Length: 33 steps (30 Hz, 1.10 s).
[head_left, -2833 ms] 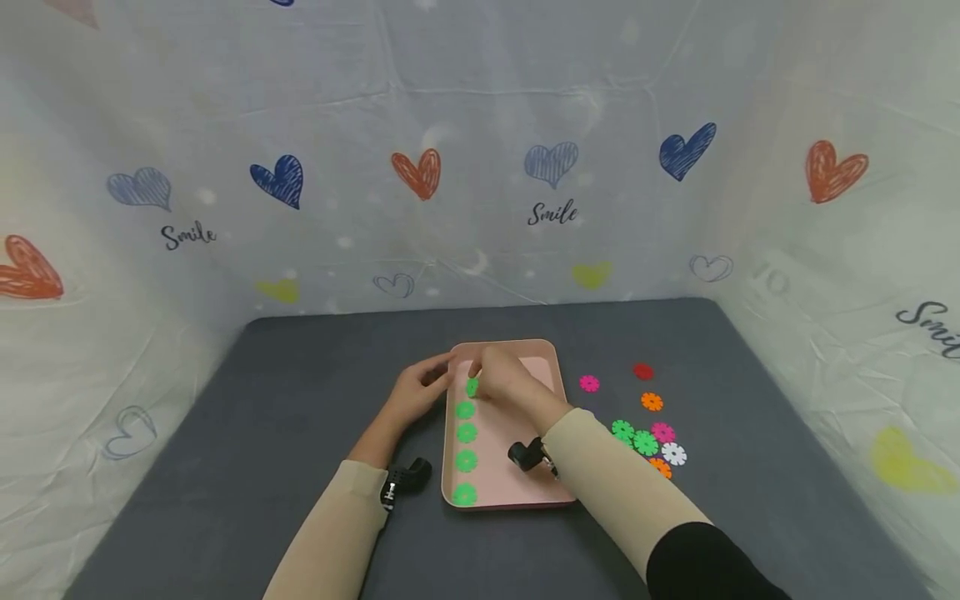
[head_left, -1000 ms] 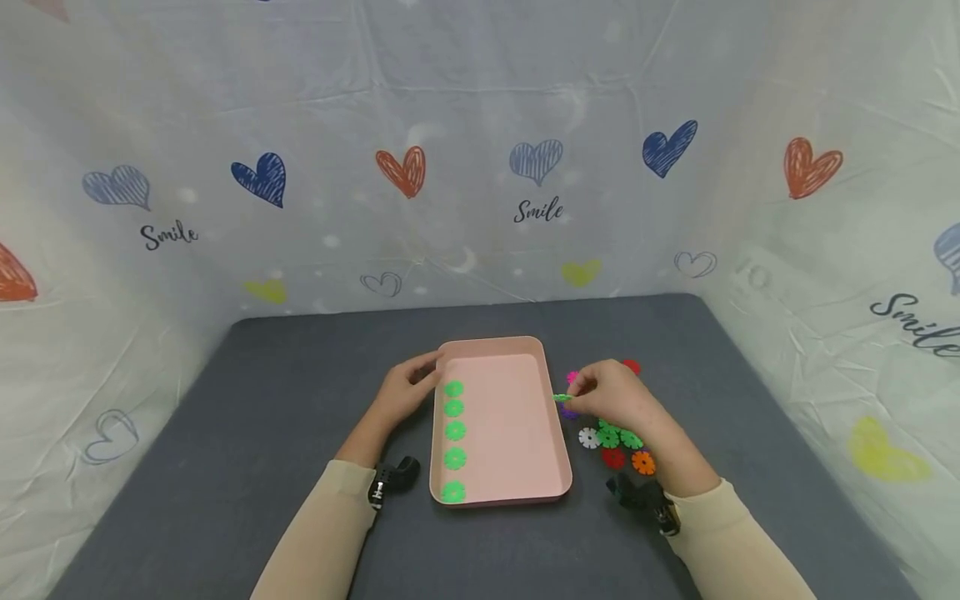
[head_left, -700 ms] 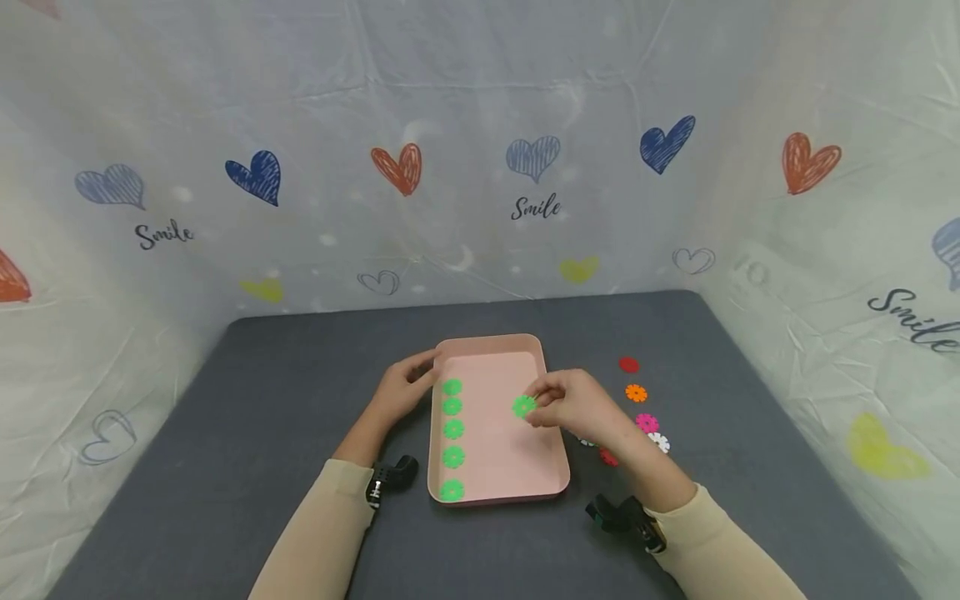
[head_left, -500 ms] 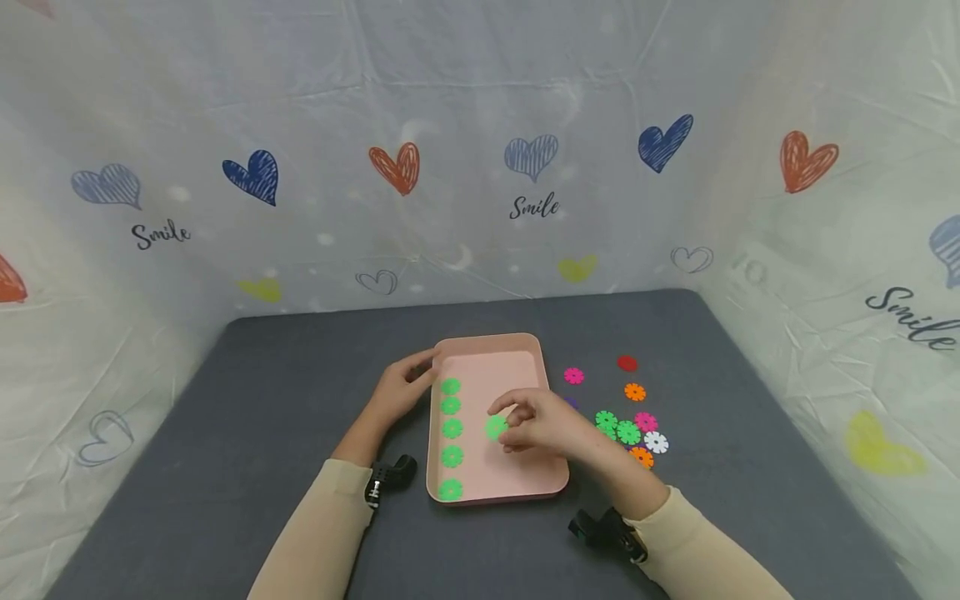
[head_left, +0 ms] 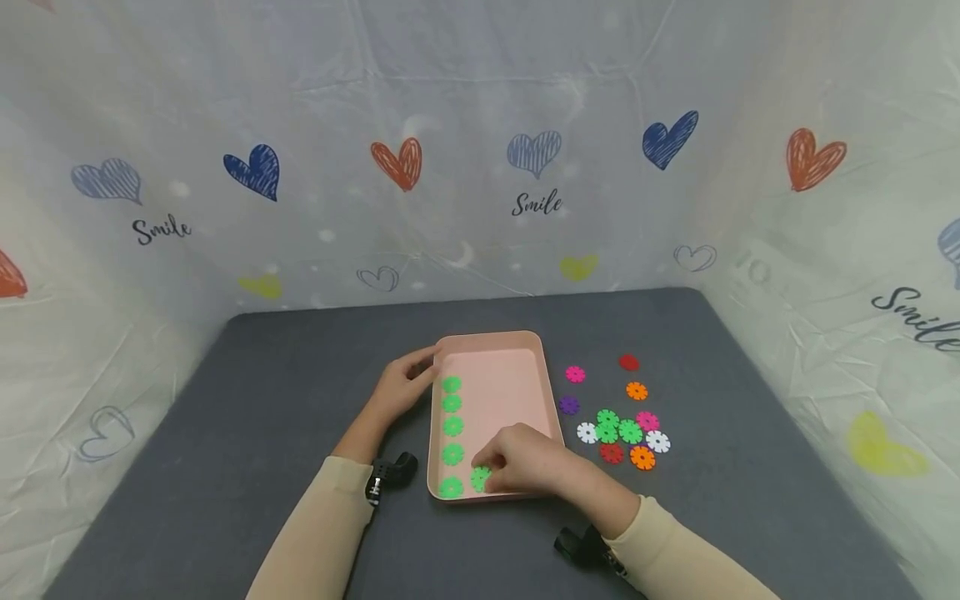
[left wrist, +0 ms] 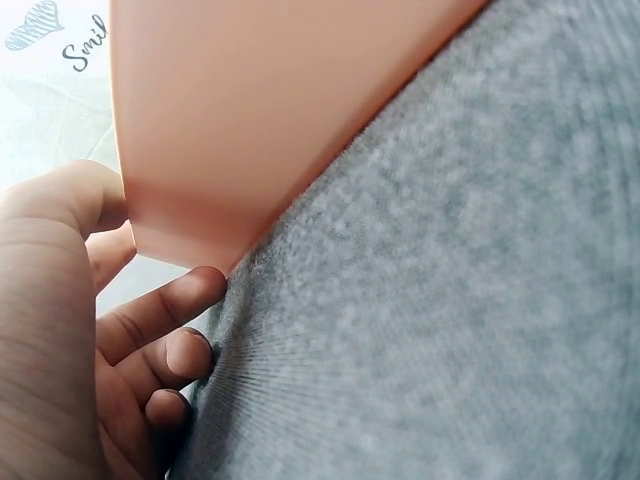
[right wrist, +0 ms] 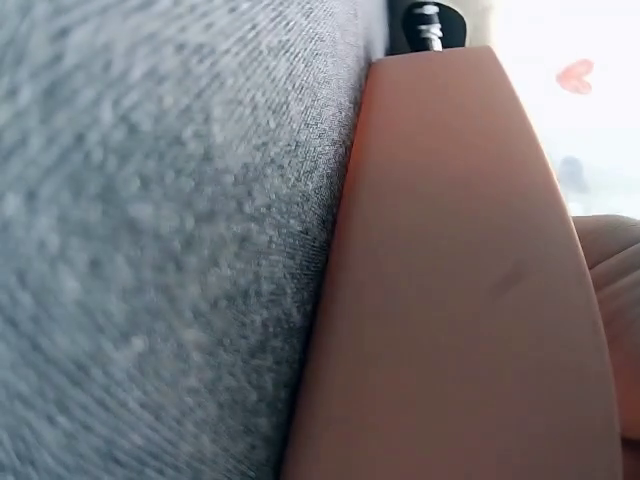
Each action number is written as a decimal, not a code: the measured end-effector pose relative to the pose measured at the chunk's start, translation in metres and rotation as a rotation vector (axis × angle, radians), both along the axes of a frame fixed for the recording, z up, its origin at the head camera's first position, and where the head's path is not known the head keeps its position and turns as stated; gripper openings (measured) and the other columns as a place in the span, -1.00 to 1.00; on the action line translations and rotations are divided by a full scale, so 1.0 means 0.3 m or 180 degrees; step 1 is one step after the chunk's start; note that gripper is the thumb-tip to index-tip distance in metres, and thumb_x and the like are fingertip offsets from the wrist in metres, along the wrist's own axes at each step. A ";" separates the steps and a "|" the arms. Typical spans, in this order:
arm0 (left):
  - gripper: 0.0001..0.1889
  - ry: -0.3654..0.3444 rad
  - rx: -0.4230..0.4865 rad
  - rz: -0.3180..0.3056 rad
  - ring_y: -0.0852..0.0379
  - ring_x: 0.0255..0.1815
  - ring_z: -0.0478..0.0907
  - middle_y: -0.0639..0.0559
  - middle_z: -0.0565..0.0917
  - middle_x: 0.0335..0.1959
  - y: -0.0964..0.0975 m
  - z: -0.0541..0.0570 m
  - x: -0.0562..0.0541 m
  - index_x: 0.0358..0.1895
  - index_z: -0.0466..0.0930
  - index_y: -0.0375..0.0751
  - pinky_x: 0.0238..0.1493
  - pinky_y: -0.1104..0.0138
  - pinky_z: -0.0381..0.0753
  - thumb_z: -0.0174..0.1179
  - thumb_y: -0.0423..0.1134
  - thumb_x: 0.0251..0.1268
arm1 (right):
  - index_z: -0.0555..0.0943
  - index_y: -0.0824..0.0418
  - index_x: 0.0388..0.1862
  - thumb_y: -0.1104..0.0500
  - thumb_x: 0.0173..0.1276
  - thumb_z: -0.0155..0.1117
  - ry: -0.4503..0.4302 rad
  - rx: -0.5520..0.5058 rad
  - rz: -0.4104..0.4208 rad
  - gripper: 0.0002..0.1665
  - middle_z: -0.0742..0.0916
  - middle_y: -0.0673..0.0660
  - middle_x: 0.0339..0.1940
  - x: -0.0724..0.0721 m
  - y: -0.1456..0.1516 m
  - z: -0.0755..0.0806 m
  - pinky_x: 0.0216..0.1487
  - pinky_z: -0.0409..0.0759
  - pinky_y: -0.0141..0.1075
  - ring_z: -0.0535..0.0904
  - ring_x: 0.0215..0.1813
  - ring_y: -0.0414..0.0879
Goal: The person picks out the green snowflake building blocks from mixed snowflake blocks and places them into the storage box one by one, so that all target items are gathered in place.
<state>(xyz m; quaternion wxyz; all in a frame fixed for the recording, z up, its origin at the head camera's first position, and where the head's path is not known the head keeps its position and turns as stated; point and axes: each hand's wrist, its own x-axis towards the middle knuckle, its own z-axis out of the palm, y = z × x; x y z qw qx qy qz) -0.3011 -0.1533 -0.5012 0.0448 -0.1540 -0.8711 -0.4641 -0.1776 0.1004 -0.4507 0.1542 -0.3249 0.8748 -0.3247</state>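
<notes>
Near the front edge of a pink tray [head_left: 495,375], my right hand [head_left: 528,462] pinches a green flower-shaped plastic disc [head_left: 479,478] close over its floor. Just left of this piece, several matching green discs [head_left: 453,426] form a column along the tray's left wall. My left hand [head_left: 400,389] holds the tray by its far left corner; in the left wrist view its thumb and fingers lie around the corner of the tray wall [left wrist: 220,150]. The right wrist view shows mostly the tray's outer side [right wrist: 450,260], with part of my right hand [right wrist: 615,285] behind the rim and the held disc hidden.
Right of the tray, loose flower discs lie on the grey tabletop [head_left: 322,367]: a green cluster [head_left: 607,431], purple [head_left: 569,405], pink [head_left: 575,374], orange [head_left: 637,391], red [head_left: 628,362] and white [head_left: 657,442] ones. A heart-printed sheet [head_left: 465,100] encloses the table's back and sides.
My right hand has left the tray's column, picked up another green disc from the right and carried it over the wall to the front left. The left hand stays at the corner.
</notes>
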 end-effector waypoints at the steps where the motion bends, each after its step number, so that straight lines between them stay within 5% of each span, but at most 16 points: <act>1: -0.53 0.0002 0.0003 -0.0012 0.02 -0.31 0.55 -0.17 0.68 0.10 0.000 0.000 0.000 0.43 0.54 -0.02 -0.28 0.18 0.52 0.23 -0.08 0.53 | 0.83 0.22 -0.04 0.31 0.15 0.58 0.0022 0.0022 0.0035 -0.65 0.51 -0.16 -0.69 0.003 0.002 0.003 -0.44 0.35 -0.41 0.33 -0.57 -0.34; 8: -0.52 -0.0002 0.0015 -0.0034 0.06 -0.33 0.53 -0.17 0.67 0.08 0.002 -0.021 0.006 0.43 0.54 -0.05 -0.32 0.23 0.50 0.25 -0.09 0.51 | 0.78 0.23 0.08 0.18 0.36 0.47 0.0063 0.0118 -0.0010 -0.67 0.63 -0.18 -0.54 -0.003 0.079 0.073 -0.43 0.43 -0.40 0.42 -0.53 -0.34; 12: -0.52 0.0014 0.0045 -0.0040 0.06 -0.36 0.51 -0.16 0.68 0.06 0.002 -0.025 0.007 0.43 0.54 -0.06 -0.33 0.22 0.48 0.23 -0.09 0.53 | 0.72 0.26 0.16 0.17 0.42 0.41 0.0262 0.0213 -0.0612 -0.63 0.63 -0.10 -0.50 -0.041 0.197 0.154 -0.41 0.47 -0.29 0.46 -0.52 -0.23; 16: -0.54 0.0012 0.0068 -0.0026 0.05 -0.37 0.50 -0.17 0.68 0.05 0.001 -0.015 0.007 0.42 0.55 -0.08 -0.31 0.20 0.47 0.23 -0.12 0.53 | 0.72 0.31 0.10 0.20 0.41 0.40 0.0265 0.0690 -0.1271 -0.67 0.69 0.05 -0.38 -0.080 0.330 0.199 -0.27 0.55 -0.13 0.55 -0.40 -0.07; 20: -0.54 0.0025 0.0061 0.0005 0.03 -0.36 0.50 -0.19 0.68 0.06 -0.005 -0.001 0.007 0.41 0.56 -0.09 -0.31 0.19 0.46 0.24 -0.16 0.52 | 0.72 0.31 -0.15 0.18 0.30 0.50 0.0062 0.1238 -0.1558 -0.76 0.71 0.11 -0.27 -0.105 0.407 0.190 -0.18 0.60 -0.05 0.60 -0.27 0.01; 27: -0.52 0.0024 0.0013 0.0011 0.04 -0.30 0.53 -0.19 0.67 0.09 -0.006 0.006 0.004 0.43 0.53 -0.07 -0.29 0.19 0.48 0.24 -0.15 0.52 | 0.54 0.14 -0.62 -0.01 0.23 0.57 -0.0166 0.1658 -0.1879 -0.56 0.51 0.03 -0.59 -0.122 0.411 0.129 -0.36 0.44 -0.10 0.46 -0.47 -0.05; 33: -0.52 0.0000 0.0017 -0.0003 0.04 -0.31 0.53 -0.17 0.67 0.09 0.000 0.007 0.004 0.44 0.53 -0.05 -0.31 0.20 0.48 0.24 -0.12 0.53 | 0.47 0.14 -0.65 0.04 0.24 0.55 -0.0134 0.1470 -0.1960 -0.53 0.45 0.02 -0.64 -0.129 0.417 0.108 -0.40 0.42 -0.13 0.42 -0.53 -0.06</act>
